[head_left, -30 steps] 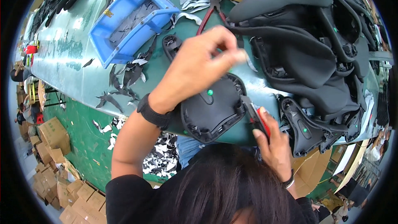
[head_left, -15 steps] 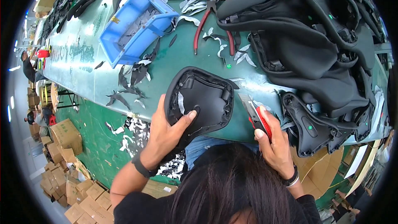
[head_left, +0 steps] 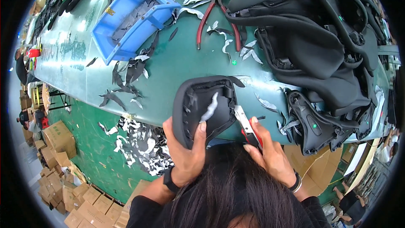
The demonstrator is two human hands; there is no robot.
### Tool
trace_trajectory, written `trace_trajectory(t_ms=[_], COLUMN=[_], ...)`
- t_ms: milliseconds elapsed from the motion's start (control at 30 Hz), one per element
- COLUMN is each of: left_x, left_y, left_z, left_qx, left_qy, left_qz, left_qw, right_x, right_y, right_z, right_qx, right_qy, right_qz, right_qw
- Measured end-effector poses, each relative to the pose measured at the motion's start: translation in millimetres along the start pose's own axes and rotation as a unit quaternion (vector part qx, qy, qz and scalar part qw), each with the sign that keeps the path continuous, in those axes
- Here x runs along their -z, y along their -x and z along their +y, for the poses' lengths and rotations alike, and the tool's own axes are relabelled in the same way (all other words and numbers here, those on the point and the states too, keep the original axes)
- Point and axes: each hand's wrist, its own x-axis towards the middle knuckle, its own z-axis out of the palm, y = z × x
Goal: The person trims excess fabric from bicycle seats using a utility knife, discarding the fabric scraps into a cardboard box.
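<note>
At the near edge of the green tabletop point(head_left: 177, 63), my left hand point(head_left: 185, 156) grips the black, padded, hollow shell point(head_left: 199, 95), fingers curled under its left side and thumb bent over the near rim. My right hand point(head_left: 270, 154) is closed around the red-handled utility knife with a silver nose point(head_left: 248, 127). Half a second ago the knife stood well apart, right of the shell; its nose is now at the shell's right rim, though contact cannot be confirmed. The pale grey fabric strip point(head_left: 212, 103) has shifted from the left inner wall to the middle of the hollow, with its near end at my left thumb tip; I cannot tell whether it is pinned. In my judgement, the rim is now within cutting reach. The red-handled pliers point(head_left: 203, 25) lie unused on the far side.
</note>
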Motion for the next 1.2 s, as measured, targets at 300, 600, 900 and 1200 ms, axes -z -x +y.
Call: trace_trajectory(t_ms=[300, 600, 900, 1200], left_x=[1, 5, 30, -78], left_y=[14, 10, -89, -393], left_z=[-19, -18, 70, 187], left_qx=[-0.174, -0.232, 0.030, -0.052], left_qy=[-0.114, -0.110, 0.475, 0.459], left_qz=[-0.004, 0.007, -0.048, -0.145], left_qw=[0.978, 0.966, 0.878, 0.875], right_x=[-17, -16, 11, -22], right_y=[-47, -62, -41, -29], right_z=[-14, -35, -3, 34], right_qx=[0.042, -0.043, -0.051, -0.055], right_qy=[-0.063, -0.196, -0.335, -0.144], right_qz=[0.216, 0.063, 0.176, 0.147], right_qw=[0.973, 0.978, 0.924, 0.977])
